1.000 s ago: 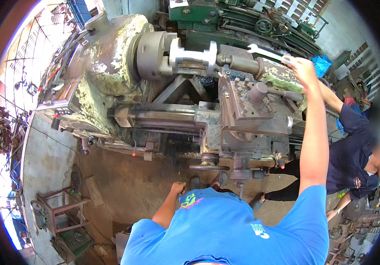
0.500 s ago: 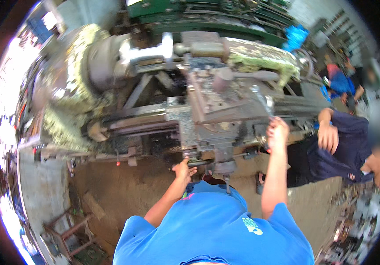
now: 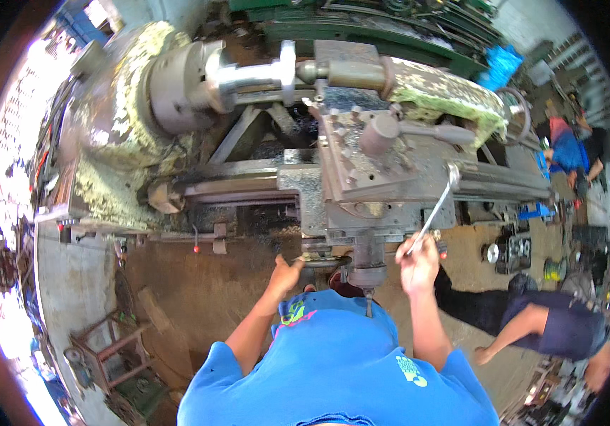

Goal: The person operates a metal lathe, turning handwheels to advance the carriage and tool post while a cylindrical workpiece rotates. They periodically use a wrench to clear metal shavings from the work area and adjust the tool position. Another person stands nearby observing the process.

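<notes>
My right hand (image 3: pixel 418 266) is closed around a long metal wrench (image 3: pixel 434 213), whose ring end points up and away over the right part of the lathe carriage (image 3: pixel 361 174). My left hand (image 3: pixel 286 275) is at the left edge of a dark handwheel (image 3: pixel 327 263) on the front of the carriage, fingers at its rim and thumb raised. On the carriage sits a tool post (image 3: pixel 379 135) with a thick lever handle. A shiny flanged metal workpiece (image 3: pixel 255 74) is held between the chuck (image 3: pixel 184 85) and the tailstock (image 3: pixel 361 67).
A co-worker (image 3: pixel 546 326) in dark clothes bends low at the right. Farther right, another person (image 3: pixel 571 145) crouches. A tray of parts (image 3: pixel 516 252) lies on the floor. At the lower left are a metal frame stand (image 3: pixel 117 362) and a grey panel (image 3: pixel 70 298).
My right hand has moved left and nearer to me with the wrench. My left hand has shifted slightly at the handwheel. The co-worker at right has bent down, away from the lathe.
</notes>
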`<state>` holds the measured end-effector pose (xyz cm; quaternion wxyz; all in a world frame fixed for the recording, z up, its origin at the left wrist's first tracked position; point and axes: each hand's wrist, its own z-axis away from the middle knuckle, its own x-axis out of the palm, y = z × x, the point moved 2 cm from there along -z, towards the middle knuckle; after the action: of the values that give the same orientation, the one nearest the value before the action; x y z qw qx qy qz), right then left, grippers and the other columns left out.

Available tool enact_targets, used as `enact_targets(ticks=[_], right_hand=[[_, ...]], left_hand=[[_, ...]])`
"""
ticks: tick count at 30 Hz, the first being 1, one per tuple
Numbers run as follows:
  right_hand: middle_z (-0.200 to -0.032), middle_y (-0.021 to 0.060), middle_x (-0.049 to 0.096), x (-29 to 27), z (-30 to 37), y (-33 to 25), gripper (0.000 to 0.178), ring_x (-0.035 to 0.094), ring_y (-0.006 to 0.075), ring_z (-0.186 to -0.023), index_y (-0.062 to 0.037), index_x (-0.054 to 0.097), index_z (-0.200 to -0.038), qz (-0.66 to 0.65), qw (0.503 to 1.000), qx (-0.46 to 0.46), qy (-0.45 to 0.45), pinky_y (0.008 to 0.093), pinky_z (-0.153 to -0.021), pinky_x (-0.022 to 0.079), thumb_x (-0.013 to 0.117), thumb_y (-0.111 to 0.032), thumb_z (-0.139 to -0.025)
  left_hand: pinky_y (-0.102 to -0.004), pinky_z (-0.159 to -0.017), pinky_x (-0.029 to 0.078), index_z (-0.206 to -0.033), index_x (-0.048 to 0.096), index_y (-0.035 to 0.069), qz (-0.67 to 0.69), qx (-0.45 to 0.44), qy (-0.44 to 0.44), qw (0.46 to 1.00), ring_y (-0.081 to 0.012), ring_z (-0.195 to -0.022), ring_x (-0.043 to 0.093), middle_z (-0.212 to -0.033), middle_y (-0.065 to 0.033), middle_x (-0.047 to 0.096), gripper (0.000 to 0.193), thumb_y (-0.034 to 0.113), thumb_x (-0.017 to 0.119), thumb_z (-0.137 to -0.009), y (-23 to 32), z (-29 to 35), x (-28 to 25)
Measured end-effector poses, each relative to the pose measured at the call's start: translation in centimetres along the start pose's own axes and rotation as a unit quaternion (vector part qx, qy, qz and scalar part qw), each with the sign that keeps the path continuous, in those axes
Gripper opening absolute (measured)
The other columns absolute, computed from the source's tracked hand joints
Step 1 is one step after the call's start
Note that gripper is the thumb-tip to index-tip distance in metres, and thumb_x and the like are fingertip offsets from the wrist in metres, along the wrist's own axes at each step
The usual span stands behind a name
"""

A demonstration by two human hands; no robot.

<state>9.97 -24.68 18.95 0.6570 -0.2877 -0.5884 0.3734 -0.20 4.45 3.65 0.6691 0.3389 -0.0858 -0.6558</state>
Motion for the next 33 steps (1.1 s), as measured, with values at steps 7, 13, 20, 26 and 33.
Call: enact_targets(ticks=[7,13,20,26,33], right_hand=[[-0.11,0.0173,0.067,4.8,6.5,6.9,0.011,0.063,0.024,-0.101,0.0035,0.066,-0.091,0.188,0.959,0.094,-0.192,0.0382,-0.092,0.05,0.066,-0.007,-0.091],[-0.129,0.0157,0.06,9.6,3.5,9.4,0.019,0.059,0.0209,-0.109,0.0018,0.072,-0.105,0.309,0.91,0.15,-0.231,0.033,-0.091,0.049,0.063,-0.011,-0.094],[-0.124,0.015,0.065,9.6,4.1,8.8,0.044,0.066,0.0203,-0.101,-0.0038,0.058,-0.134,0.42,0.859,0.118,-0.267,0.0314,-0.09,0.053,0.065,-0.009,-0.091],[-0.114,0.0088,0.07,5.0,7.2,7.1,0.036,0.065,0.0131,-0.098,-0.0036,0.062,-0.128,0.389,0.879,0.17,-0.22,0.0285,-0.088,0.052,0.066,-0.006,-0.092],[-0.112,0.0093,0.07,2.4,8.7,5.2,0.032,0.065,0.0148,-0.101,-0.0003,0.064,-0.123,0.364,0.907,0.169,-0.128,0.0288,-0.088,0.052,0.067,-0.002,-0.091]], left_hand=[[-0.0373,-0.095,0.051,-0.132,0.052,0.0,0.109,0.353,-0.283,0.885,-0.0231,-0.116,0.06,-0.123,-0.0153,0.062,0.045,0.015,0.069,-0.092,5.6,13.4,-0.3],[-0.0256,-0.076,0.05,-0.118,0.058,0.001,0.347,0.296,-0.166,0.874,-0.0084,-0.084,0.057,-0.091,-0.0017,0.061,0.02,0.013,0.05,-0.104,5.2,12.5,0.6],[-0.0288,-0.047,0.041,-0.088,0.059,0.005,0.25,0.23,0.037,0.94,-0.0091,-0.052,0.051,-0.062,-0.0014,0.052,0.021,0.012,0.044,-0.101,9.3,2.0,-6.4],[-0.0555,-0.086,0.046,-0.092,0.067,-0.002,-0.171,0.364,0.17,0.9,-0.0481,-0.096,0.062,-0.096,-0.0293,0.065,0.038,0.032,0.051,-0.096,21.2,-11.3,-9.1],[-0.0458,-0.095,0.051,-0.11,0.071,0.001,-0.253,0.208,0.181,0.927,-0.0382,-0.113,0.063,-0.118,-0.0229,0.066,0.036,0.024,0.052,-0.09,27.6,-17.8,-7.5]])
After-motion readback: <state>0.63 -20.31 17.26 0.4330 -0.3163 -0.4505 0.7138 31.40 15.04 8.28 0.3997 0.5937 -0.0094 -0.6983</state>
